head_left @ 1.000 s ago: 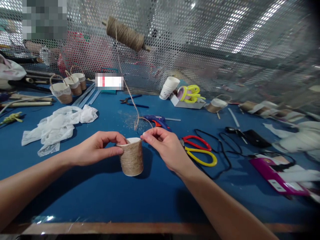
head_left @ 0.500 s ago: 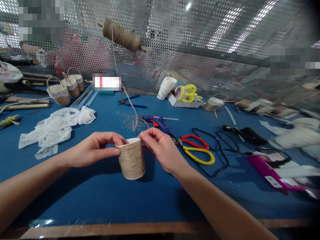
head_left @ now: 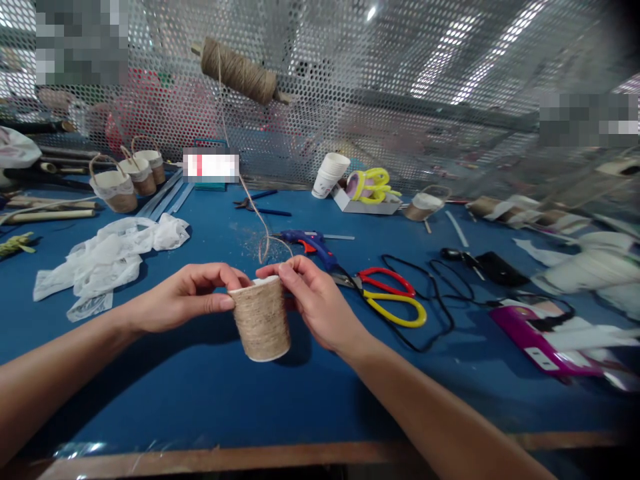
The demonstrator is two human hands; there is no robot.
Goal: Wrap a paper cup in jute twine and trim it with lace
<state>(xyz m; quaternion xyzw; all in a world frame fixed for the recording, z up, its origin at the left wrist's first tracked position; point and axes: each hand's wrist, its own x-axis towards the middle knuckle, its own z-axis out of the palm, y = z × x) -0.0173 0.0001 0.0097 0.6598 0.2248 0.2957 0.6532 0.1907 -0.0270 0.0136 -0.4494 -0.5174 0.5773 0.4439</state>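
Note:
A paper cup (head_left: pixel 263 321) wrapped in brown twine is held a little above the blue table, slightly tilted, its white rim up. My left hand (head_left: pixel 200 297) is closed on the cup's left rim, thumb outside and fingers reaching inside. At the right rim my right hand (head_left: pixel 313 293) pinches the twine (head_left: pixel 254 205), with one fingertip over the cup's edge. That strand runs up to a twine spool (head_left: pixel 239 72) on a stick at the mesh and makes a loose loop just behind the cup. The twine end under my right fingers is hidden.
Behind my right hand lie a blue glue gun (head_left: pixel 313 245) and scissors (head_left: pixel 395 303) with red and yellow handles. Pliers (head_left: pixel 263 203), white lace (head_left: pixel 110 257), small handled baskets (head_left: pixel 114 190), stacked paper cups (head_left: pixel 330 175) and a purple power strip (head_left: pixel 530 343) surround the work area.
My right index finger has moved left over the cup's rim, and the right hand sits closer to the cup. The view has shifted slightly; the left hand keeps its hold.

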